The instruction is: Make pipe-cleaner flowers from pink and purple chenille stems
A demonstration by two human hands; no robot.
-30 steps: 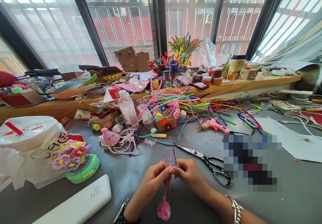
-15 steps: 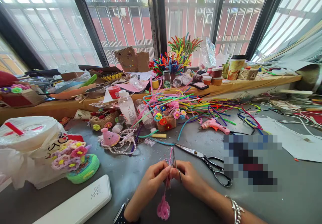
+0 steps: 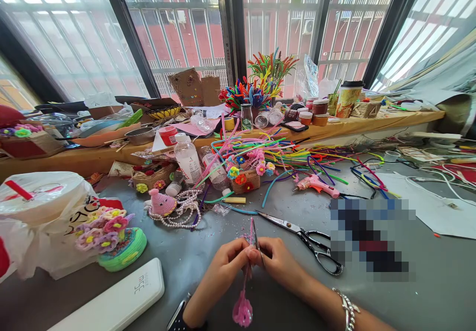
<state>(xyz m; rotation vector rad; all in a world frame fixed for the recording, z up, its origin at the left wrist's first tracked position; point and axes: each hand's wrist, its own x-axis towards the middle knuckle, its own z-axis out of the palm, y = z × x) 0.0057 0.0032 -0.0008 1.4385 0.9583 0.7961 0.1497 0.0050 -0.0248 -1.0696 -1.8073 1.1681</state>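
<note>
My left hand (image 3: 223,266) and my right hand (image 3: 277,261) meet low in the middle, fingertips pinched together on a pink pipe-cleaner stem (image 3: 252,232). The stem sticks up between the hands and runs down to a fluffy pink flower head (image 3: 242,313) hanging below them. My right hand also grips a thin metal tool (image 3: 258,244) against the stem. Black-handled scissors (image 3: 308,239) lie open on the grey table (image 3: 193,256) just right of the hands.
A white power bank (image 3: 111,303) lies at lower left beside a green base with crocheted flowers (image 3: 115,239). A pink glue gun (image 3: 318,185), a pile of coloured pipe cleaners (image 3: 275,152), bottles (image 3: 188,160), a pearl string (image 3: 182,209) and a plastic bag (image 3: 40,212) crowd the table.
Both hands stay pinched on the stem. The metal tool and the stem's tip shift slightly between the fingers. The view has barely moved.
</note>
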